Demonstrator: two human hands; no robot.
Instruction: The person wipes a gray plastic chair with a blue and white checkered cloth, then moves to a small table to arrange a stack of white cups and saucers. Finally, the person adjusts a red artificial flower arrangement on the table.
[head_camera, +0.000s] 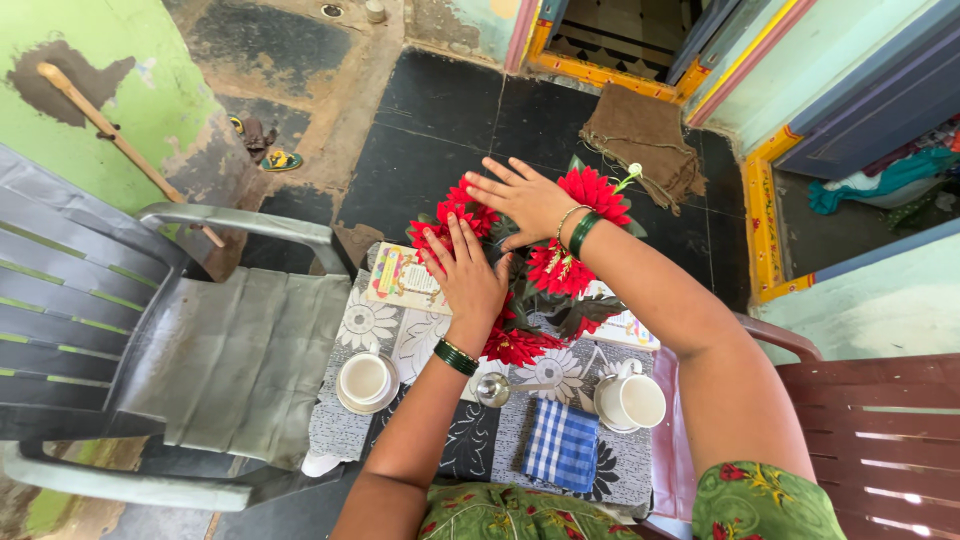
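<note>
Item: bunch of red flowers (545, 270) with dark green leaves, standing at the middle of a small desk (480, 450) covered in a grey cloth with white flower prints, centre of the frame. The blooms spread left to right; the stems run down toward the near edge and are mostly hidden.

Left hand (468, 275): laid flat on the left side of the bunch, fingers straight and close together, pointing to the top of the frame. Palm down on the blooms; nothing gripped. Green bangle at the wrist.

Right hand (525, 198): resting on the top of the bunch, fingers spread and pointing to the upper left. Open, nothing clasped that can be seen. Green and gold bangles at the wrist.

Relation: the flowers lie directly under and between both hands; the left covers the nearer left blooms, the right the farther upper ones. Both touch; neither is clearly nearer.

Also on the desk:
- white cup on saucer (366, 381), lower left
- white cup (632, 400), lower right
- small steel vessel (493, 388), between the cups
- blue checked cloth (562, 443), near edge
- colourful printed booklet (402, 280), left of the flowers

Around: grey plastic chair (150, 330) at left, dark red chair (870, 430) at lower right, brown sack mat (640, 135) on the floor above.
</note>
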